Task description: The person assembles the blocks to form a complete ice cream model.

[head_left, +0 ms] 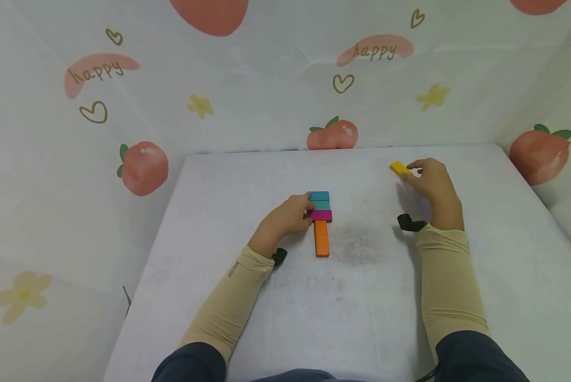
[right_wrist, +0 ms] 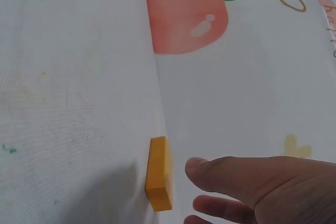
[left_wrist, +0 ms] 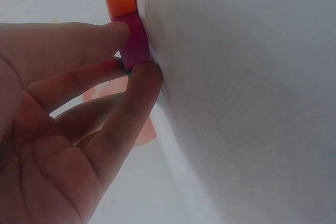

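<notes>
In the head view a row of flat blocks lies on the table: a blue block, a teal block and a magenta block stacked crosswise, with an orange block lengthwise below them. My left hand is at their left ends. The left wrist view shows its thumb and a finger pinching the end of the magenta block. A yellow block lies toward the far right. My right hand is beside it, thumb and fingers spread; a gap shows between the thumb and the yellow block.
The white table has a greyish smudge right of the orange block. Behind its far edge hangs a white cloth printed with peaches, hearts and flowers. A black strap piece sticks out at the right wrist.
</notes>
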Demonstrator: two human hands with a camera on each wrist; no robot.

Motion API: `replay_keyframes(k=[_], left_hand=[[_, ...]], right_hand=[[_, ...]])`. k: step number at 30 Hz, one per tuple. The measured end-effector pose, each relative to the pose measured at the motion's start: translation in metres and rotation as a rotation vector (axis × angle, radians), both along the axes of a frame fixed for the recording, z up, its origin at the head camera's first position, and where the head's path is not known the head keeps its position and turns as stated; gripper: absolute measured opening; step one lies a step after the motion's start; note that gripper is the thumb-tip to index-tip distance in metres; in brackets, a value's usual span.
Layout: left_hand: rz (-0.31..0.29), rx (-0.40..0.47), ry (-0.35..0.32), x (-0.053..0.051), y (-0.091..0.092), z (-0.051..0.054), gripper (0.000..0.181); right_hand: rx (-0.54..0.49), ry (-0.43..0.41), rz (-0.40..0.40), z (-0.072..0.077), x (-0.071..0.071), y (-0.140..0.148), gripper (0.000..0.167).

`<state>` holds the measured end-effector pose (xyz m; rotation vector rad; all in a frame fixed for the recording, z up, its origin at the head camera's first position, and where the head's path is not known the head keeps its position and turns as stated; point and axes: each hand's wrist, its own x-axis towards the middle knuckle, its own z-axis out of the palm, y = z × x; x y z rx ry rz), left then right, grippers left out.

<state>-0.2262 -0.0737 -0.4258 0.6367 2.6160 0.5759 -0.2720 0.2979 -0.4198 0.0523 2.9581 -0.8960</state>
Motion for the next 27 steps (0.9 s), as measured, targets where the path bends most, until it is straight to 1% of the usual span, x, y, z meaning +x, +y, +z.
replay_keyframes(k=[4,11,18,22,27], left_hand=[[0.001,-0.014,0.002,0.000,0.000,0.001,0.048],[0.009,0.002,-0.004,0.001,0.000,0.001,0.049],[0.013,0.007,-0.007,0.001,-0.001,0.001,0.049],[0.013,0.011,-0.010,0.001,-0.001,0.000,0.050],[0.014,0.017,-0.011,0.001,-0.001,0.000,0.050]], right_hand=[[-0.007,-0.010,-0.008,-0.004,-0.001,0.003,0.047],[-0.025,-0.041,-0.039,-0.007,-0.001,0.005,0.049],[-0.032,-0.041,-0.048,-0.014,-0.003,0.008,0.046],[-0.041,-0.025,-0.047,-0.018,-0.004,0.008,0.042],[-0.045,-0.014,-0.050,-0.020,-0.003,0.008,0.041]])
